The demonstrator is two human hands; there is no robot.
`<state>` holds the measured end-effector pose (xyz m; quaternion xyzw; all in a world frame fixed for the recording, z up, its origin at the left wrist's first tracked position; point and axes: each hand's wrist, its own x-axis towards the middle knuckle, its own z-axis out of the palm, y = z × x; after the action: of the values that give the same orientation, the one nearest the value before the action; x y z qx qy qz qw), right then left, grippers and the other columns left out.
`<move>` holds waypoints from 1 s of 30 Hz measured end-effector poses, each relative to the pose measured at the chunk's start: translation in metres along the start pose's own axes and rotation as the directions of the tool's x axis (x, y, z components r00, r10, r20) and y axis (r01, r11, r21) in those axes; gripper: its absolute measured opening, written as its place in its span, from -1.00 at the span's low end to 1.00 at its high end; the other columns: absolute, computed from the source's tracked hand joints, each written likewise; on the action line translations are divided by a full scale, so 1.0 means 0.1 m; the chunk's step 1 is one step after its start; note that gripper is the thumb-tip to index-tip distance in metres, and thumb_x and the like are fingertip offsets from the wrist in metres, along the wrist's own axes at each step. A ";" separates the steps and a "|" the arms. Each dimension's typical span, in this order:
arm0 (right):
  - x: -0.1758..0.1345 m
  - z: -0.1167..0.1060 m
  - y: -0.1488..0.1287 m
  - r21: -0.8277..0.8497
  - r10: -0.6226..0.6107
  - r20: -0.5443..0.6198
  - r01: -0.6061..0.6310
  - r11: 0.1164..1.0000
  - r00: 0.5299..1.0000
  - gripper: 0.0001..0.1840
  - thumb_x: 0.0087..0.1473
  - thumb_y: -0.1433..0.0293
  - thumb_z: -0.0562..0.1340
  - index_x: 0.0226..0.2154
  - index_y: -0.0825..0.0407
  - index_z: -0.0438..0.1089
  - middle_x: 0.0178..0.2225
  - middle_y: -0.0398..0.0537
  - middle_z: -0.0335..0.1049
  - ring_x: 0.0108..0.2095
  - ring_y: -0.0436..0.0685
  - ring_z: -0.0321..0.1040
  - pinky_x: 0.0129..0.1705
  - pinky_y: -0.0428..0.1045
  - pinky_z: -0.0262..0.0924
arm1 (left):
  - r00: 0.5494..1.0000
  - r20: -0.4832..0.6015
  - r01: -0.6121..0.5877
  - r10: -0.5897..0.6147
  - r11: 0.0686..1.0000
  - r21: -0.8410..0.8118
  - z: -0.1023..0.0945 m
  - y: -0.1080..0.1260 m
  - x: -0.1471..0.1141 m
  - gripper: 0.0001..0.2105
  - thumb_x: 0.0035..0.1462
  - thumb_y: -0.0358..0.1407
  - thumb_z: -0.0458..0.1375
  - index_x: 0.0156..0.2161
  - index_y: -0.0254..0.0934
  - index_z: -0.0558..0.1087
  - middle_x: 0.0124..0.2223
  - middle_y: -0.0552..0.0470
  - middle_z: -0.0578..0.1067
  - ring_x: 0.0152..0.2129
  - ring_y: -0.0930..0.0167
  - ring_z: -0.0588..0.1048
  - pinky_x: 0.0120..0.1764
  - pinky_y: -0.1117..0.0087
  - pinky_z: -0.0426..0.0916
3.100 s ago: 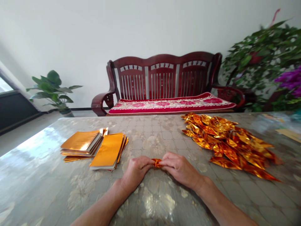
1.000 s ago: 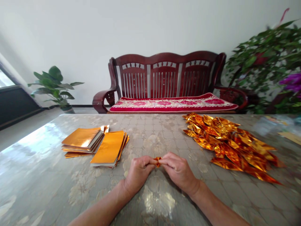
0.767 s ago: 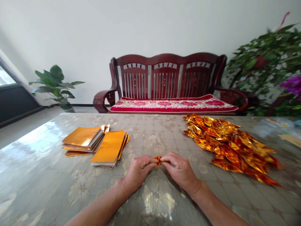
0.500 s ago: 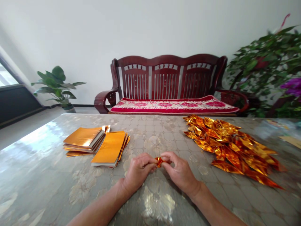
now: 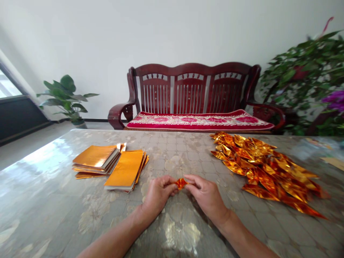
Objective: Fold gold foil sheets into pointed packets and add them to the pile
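Note:
Between my two hands is a small folded piece of orange-gold foil paper (image 5: 181,184), its middle showing and its ends hidden under my fingers. My left hand (image 5: 160,191) pinches the left end between thumb and fingers. The right end is pinched by my right hand (image 5: 205,193) in the same way. To the left lie two stacks of flat gold foil paper, a farther stack (image 5: 94,156) and a nearer stack (image 5: 125,170). A heap of folded, pointed foil pieces (image 5: 258,165) spreads over the table on the right.
A patterned, shiny cover lies on the table (image 5: 172,157). Clear plastic (image 5: 315,147) rests at the far right, near a tan flat piece (image 5: 333,163). Behind the table stands a dark red wooden bench (image 5: 189,95), with a potted plant (image 5: 67,96) to the left and leafy plants (image 5: 306,75) to the right.
The foil piece between my fingers has turned a little and shows a wider, more diamond-like middle. Both hands keep their pinch in nearly the same place.

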<state>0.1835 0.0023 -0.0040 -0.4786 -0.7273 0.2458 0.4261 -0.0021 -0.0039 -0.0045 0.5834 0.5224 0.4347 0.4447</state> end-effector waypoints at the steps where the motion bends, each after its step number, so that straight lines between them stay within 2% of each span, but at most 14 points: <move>1: 0.01 0.00 -0.01 0.014 0.030 0.015 -0.030 0.999 0.999 -0.77 0.06 0.41 0.27 -0.20 -0.08 0.57 -0.30 -0.14 0.62 -0.32 0.12 0.55 -0.23 -0.04 0.39 | 1.000 -0.005 -0.006 0.006 1.000 0.017 0.00 0.01 -0.01 -0.86 0.03 -0.37 0.15 -0.40 -0.26 0.57 -0.53 0.12 0.58 -0.60 0.49 0.49 -0.48 0.54 0.38; 6: 0.02 -0.01 -0.06 0.069 0.097 0.047 -0.100 0.993 0.994 -0.84 0.06 0.42 0.26 -0.33 -0.07 0.60 -0.37 -0.15 0.60 -0.36 0.10 0.52 -0.28 -0.06 0.35 | 0.997 -0.016 -0.074 0.077 0.985 0.155 0.00 0.03 -0.04 -0.85 0.08 -0.35 0.16 -0.39 -0.23 0.60 -0.51 0.13 0.57 -0.58 0.48 0.47 -0.49 0.55 0.31; 13: 0.01 0.02 -0.07 0.099 -0.003 -0.003 0.003 0.995 1.000 -0.81 0.04 0.44 0.27 -0.31 -0.07 0.62 -0.40 -0.10 0.56 -0.40 0.08 0.47 -0.34 -0.08 0.32 | 0.987 0.002 -0.154 0.159 0.954 0.257 -0.01 0.04 -0.06 -0.82 0.13 -0.39 0.14 -0.35 -0.21 0.62 -0.47 0.13 0.59 -0.50 0.46 0.51 -0.40 0.53 0.32; 19: 0.01 0.04 -0.06 0.146 -0.003 -0.003 0.003 0.989 1.000 -0.81 0.05 0.44 0.27 -0.32 -0.05 0.61 -0.44 -0.11 0.52 -0.42 0.05 0.45 -0.33 -0.10 0.31 | 0.995 -0.004 -0.095 0.098 0.975 0.202 0.00 0.05 -0.06 -0.77 0.14 -0.36 0.11 -0.23 -0.20 0.63 -0.43 0.10 0.61 -0.49 0.43 0.53 -0.38 0.52 0.37; 24: 0.00 0.05 -0.04 0.195 -0.025 0.012 0.023 0.981 1.000 -0.79 0.04 0.46 0.26 -0.31 -0.06 0.61 -0.39 -0.11 0.53 -0.37 0.04 0.47 -0.29 -0.10 0.32 | 0.997 0.001 -0.070 0.071 0.982 0.178 0.00 0.01 -0.04 -0.74 0.14 -0.36 0.08 -0.19 -0.20 0.63 -0.40 0.09 0.62 -0.47 0.43 0.54 -0.37 0.51 0.39; 30: -0.01 0.09 -0.06 0.193 0.108 0.028 -0.112 0.975 0.994 -0.81 0.04 0.42 0.27 -0.30 -0.06 0.61 -0.37 -0.11 0.56 -0.36 0.07 0.48 -0.27 -0.08 0.33 | 0.996 -0.003 -0.083 0.085 0.984 0.156 0.01 -0.04 -0.03 -0.74 0.15 -0.36 0.08 -0.20 -0.20 0.63 -0.41 0.09 0.61 -0.47 0.43 0.54 -0.38 0.51 0.39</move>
<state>0.1729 -0.0010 -0.0045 -0.4722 -0.6759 0.3429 0.4503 -0.0024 -0.0069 -0.0087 0.6359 0.5318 0.4135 0.3767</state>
